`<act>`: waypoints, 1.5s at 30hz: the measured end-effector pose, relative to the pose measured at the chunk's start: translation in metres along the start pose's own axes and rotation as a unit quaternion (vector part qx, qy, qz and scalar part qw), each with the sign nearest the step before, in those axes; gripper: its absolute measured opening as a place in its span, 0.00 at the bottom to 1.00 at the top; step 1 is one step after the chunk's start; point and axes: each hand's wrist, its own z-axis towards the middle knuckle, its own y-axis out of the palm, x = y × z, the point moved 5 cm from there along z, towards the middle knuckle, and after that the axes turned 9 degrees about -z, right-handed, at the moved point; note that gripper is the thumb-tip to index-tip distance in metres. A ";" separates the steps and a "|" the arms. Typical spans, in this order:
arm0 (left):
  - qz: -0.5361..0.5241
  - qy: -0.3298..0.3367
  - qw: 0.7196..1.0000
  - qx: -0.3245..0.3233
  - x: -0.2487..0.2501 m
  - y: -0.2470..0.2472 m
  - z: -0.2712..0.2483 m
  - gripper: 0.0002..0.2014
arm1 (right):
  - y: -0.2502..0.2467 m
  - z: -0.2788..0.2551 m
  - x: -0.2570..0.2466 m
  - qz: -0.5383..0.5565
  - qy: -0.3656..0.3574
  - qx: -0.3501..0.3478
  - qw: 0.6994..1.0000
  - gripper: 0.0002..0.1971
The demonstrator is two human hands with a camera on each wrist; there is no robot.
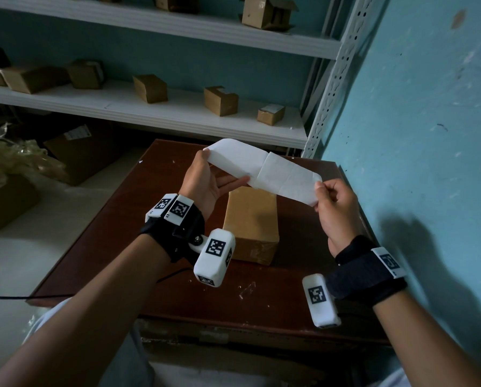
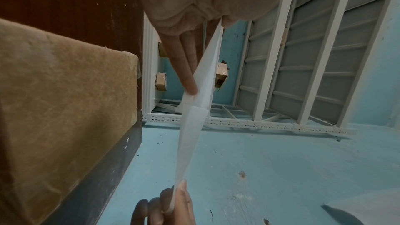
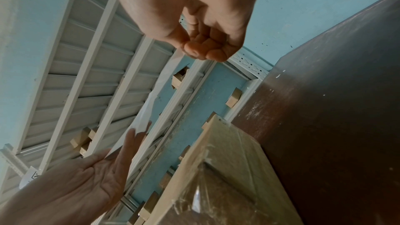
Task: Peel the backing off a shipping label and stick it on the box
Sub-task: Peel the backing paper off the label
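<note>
Overhead, a white metal shelving unit (image 1: 177, 113) carries several small cardboard boxes along the far blue wall. Nearer stands a dark brown table (image 1: 122, 247), and on it lies the tan box (image 1: 250, 219), long side running near to far. Above the box's far end, a white strip of shipping label (image 1: 264, 169) and backing stretches from left to right in the air, clear of the box. The left hand (image 1: 205, 180) pinches the strip's left end, fingers extended beneath it. The right hand (image 1: 334, 208) pinches the right end between thumb and curled fingers.
</note>
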 end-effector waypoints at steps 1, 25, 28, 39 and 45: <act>0.000 0.000 1.000 0.000 0.000 0.000 0.000 0.18 | 0.000 0.000 0.000 -0.001 0.001 0.000 1.000 0.07; 0.000 0.000 1.000 0.003 0.001 -0.004 0.003 0.20 | -0.002 -0.001 -0.002 0.008 0.005 -0.001 1.000 0.07; -0.003 0.000 1.000 0.002 0.002 -0.004 0.004 0.21 | -0.001 -0.001 0.000 0.012 0.009 -0.004 1.000 0.07; -0.002 0.001 1.000 0.008 -0.002 -0.004 0.004 0.15 | -0.002 0.008 0.014 -0.001 0.025 0.006 1.000 0.08; -0.079 0.071 0.993 0.050 0.038 -0.026 0.013 0.16 | -0.043 0.031 0.043 -0.007 0.095 0.114 0.989 0.08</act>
